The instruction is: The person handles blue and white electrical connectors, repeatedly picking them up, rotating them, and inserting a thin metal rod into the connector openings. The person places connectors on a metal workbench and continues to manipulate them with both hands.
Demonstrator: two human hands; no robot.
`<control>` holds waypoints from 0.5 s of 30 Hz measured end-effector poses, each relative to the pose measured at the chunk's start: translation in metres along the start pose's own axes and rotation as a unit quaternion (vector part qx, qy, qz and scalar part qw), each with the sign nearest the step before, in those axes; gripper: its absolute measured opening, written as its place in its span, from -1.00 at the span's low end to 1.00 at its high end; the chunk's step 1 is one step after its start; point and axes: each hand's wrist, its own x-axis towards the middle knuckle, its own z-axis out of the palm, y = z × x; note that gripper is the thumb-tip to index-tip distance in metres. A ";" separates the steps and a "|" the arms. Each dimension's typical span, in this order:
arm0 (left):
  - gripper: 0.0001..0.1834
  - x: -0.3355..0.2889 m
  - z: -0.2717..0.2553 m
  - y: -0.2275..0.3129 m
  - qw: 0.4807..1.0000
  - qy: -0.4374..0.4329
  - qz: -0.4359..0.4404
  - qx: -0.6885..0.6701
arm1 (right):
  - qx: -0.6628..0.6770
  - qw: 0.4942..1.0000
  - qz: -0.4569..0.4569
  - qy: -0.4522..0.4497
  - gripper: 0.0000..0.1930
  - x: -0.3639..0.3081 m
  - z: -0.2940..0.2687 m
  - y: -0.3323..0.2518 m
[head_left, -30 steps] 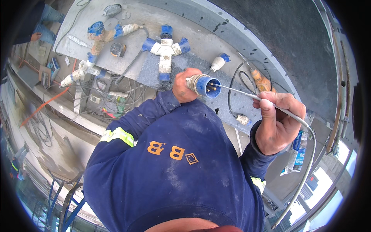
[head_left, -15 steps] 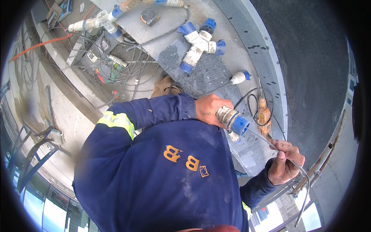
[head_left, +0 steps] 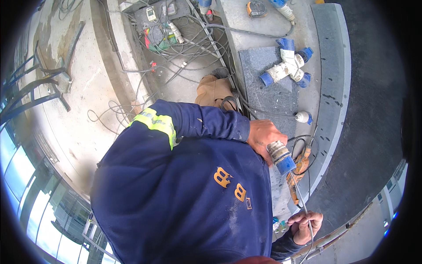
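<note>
My left hand [head_left: 265,135] is closed around a dirty white and blue industrial connector [head_left: 278,152], its blue end facing down and to the right. A thin grey cable [head_left: 299,190] runs from that blue end to my right hand [head_left: 306,226], which pinches it between thumb and fingers. Past my right hand the cable hangs on toward the lower edge. Beside the connector lies an orange power tool [head_left: 301,166] with a black cord looped near it. A smaller white and blue plug [head_left: 302,117] rests just beyond my left hand.
A white and blue multi-way socket splitter [head_left: 288,68] sits across a grey stone slab [head_left: 263,99]. Behind it are a tape measure [head_left: 256,9] and another blue connector [head_left: 283,9]. Tangled cables [head_left: 200,55] lie on the floor at upper left. A curved ledge [head_left: 334,66] borders the right.
The view has turned, so the surroundings sit differently. In the picture, both hands are lower, my right hand also farther left. The connector points more steeply downward; both hands keep their hold.
</note>
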 end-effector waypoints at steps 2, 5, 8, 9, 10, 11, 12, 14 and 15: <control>-0.38 -0.006 -0.001 0.004 1.000 0.007 -0.004 0.009 | 0.041 0.999 0.029 0.002 -0.84 -0.005 -0.001 -0.004; -0.42 -0.013 -0.008 0.008 0.997 0.036 0.051 0.033 | 0.151 0.986 0.072 0.006 -0.66 -0.012 -0.009 -0.002; -0.40 -0.012 -0.008 0.009 0.991 0.028 0.077 0.102 | 0.216 0.970 0.106 0.036 -0.48 -0.005 -0.007 -0.004; -0.38 -0.012 -0.008 0.011 0.991 0.032 0.080 0.105 | 0.213 0.969 0.122 0.025 -0.43 -0.003 -0.007 -0.009; -0.36 -0.011 -0.010 0.011 0.990 0.031 0.082 0.111 | 0.205 0.971 0.119 0.013 -0.41 -0.002 -0.006 -0.012; -0.34 -0.010 -0.012 0.011 0.989 0.028 0.084 0.118 | 0.200 0.973 0.115 0.001 -0.39 -0.003 -0.003 -0.014; -0.33 -0.011 -0.012 0.009 0.990 0.031 0.082 0.109 | 0.216 0.967 0.132 0.013 -0.38 -0.003 0.000 -0.015; -0.32 -0.011 -0.009 0.003 0.992 0.040 0.075 0.093 | 0.206 0.966 0.153 0.041 -0.38 -0.001 0.004 -0.021; -0.31 -0.010 -0.011 0.002 0.990 0.037 0.085 0.105 | 0.191 0.964 0.171 0.065 -0.42 0.002 0.007 -0.027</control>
